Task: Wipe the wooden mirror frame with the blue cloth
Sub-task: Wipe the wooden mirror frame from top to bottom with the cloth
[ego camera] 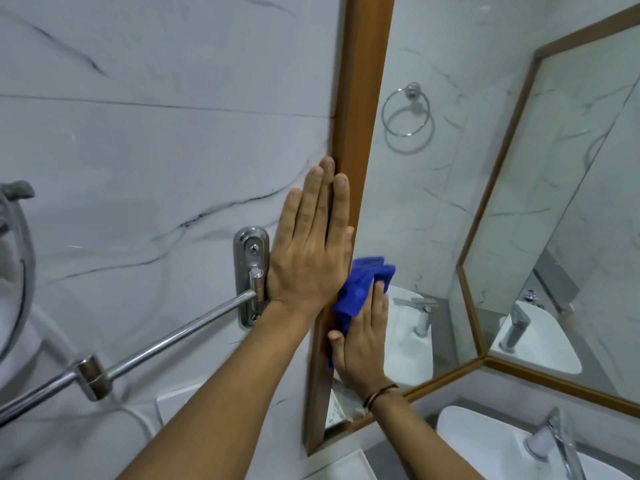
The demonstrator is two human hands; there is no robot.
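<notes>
The wooden mirror frame [360,98] runs as a vertical brown strip up the middle of the head view, with the mirror glass [415,209] to its right. My left hand [308,258] lies flat, fingers straight and together, on the marble wall and the frame's outer edge, holding nothing. My right hand [360,348] presses the bunched blue cloth [360,285] against the frame's front face, just below and right of the left hand. The thumb hooks over the frame's left edge. A thin brown band circles my right wrist.
A chrome towel bar [156,344] juts out from a metal wall bracket [251,247] right beside my left wrist. A white sink [485,441] with a chrome faucet [561,441] sits at the lower right. The mirror reflects a towel ring [407,110] and another framed mirror.
</notes>
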